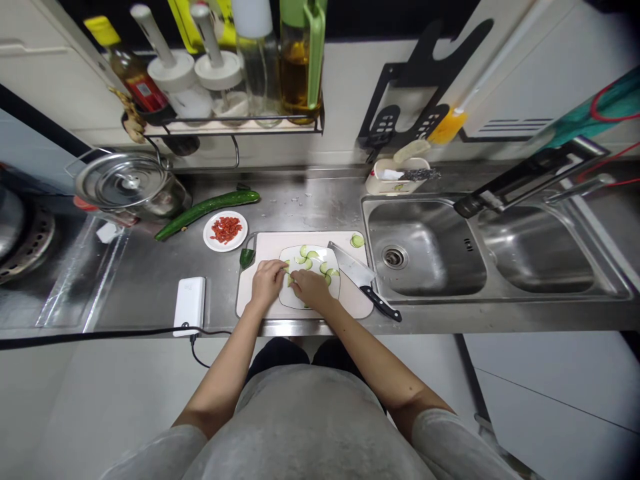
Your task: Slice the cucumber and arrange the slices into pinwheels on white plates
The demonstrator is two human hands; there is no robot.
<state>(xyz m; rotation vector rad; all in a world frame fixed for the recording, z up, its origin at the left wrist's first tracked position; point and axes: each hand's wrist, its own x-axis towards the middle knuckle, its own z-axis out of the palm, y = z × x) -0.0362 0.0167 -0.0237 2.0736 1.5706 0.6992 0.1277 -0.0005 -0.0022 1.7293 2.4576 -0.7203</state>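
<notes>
A white square plate [327, 255] lies on a pale cutting board [263, 245], with several thin cucumber slices [313, 255] set in curved groups on it. My left hand [269, 281] is over the plate's left side, fingers pinched on a cucumber slice. My right hand [311, 289] reaches across the plate's middle, its fingers curled down onto a slice close to the left fingertips. A knife [353, 265] with a black handle rests over the board's right edge. Stacked cucumber rounds [357, 241] sit at the board's top right corner.
A cucumber end [247, 258] touches the board's left side. Beyond are a small dish [207, 239] of red pieces, a long cucumber [207, 208] and a lidded steel pot [130, 187]. A white power bank [189, 303] lies left; a double sink [425, 247] is right.
</notes>
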